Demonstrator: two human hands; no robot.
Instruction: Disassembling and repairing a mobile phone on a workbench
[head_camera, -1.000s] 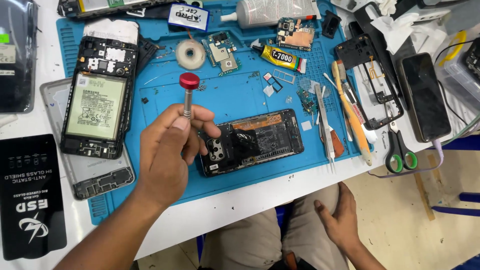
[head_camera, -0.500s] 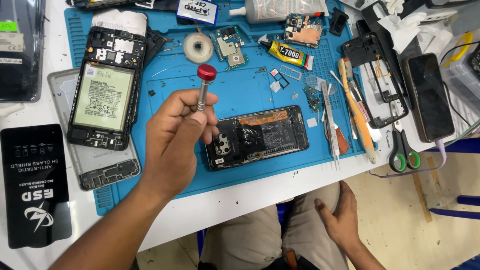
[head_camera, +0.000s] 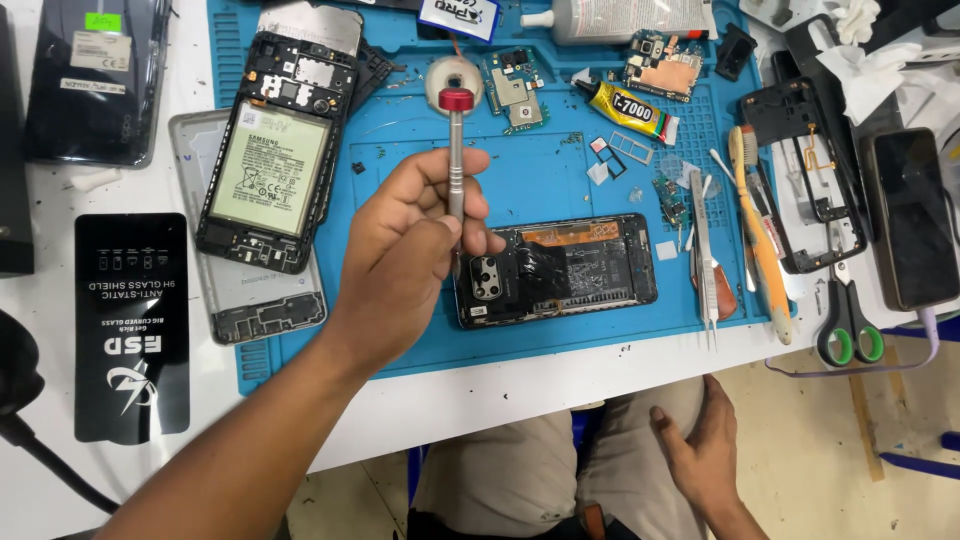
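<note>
Right hand (head_camera: 700, 450): nearest, resting loose on the lap below the table (head_camera: 520, 385) edge, holding nothing.
Left hand (head_camera: 410, 255): grip clenched around the screwdriver (head_camera: 456, 150).
Screwdriver: upright, red cap on top, tip at the opened phone (head_camera: 555, 272).
Opened phone: on the blue mat (head_camera: 560, 190).

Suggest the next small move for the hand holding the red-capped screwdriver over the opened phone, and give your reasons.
Probably bring the right hand up from the lap to steady the opened phone. The left hand alone grips the screwdriver upright, its tip near the camera end, and the phone lies loose on the blue mat.
</note>
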